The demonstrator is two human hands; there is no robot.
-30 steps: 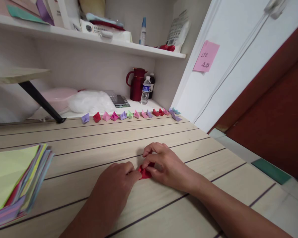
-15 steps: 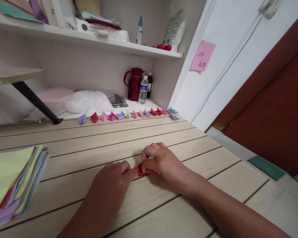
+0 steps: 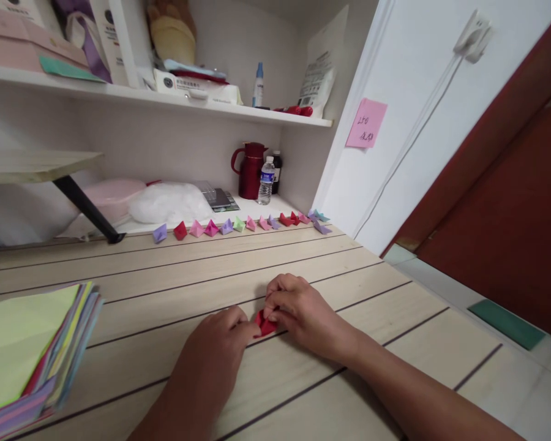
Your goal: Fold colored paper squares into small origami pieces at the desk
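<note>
A small piece of folded red paper (image 3: 265,324) lies low over the wooden tabletop (image 3: 330,398), between my two hands. My left hand (image 3: 223,343) has its thumb and fingers closed at the paper's left edge. From the right, my right hand (image 3: 298,312) pinches the paper's upper right part between thumb and fingers. My fingertips hide part of the folds. Along the back of the table runs a row of small folded paper boats in several colours, among them a red boat (image 3: 180,231) and a green boat (image 3: 239,225).
A stack of coloured paper (image 3: 22,349) lies at the left, yellow sheet on top. Behind the boats stand a dark red jug (image 3: 251,171) and a water bottle (image 3: 266,182). A raised wooden stand (image 3: 41,165) with a black leg (image 3: 89,211) is at the back left.
The view has tilted up slightly, so everything sits lower in the picture. More of the red paper shows between my hands, which keep hold of it.
</note>
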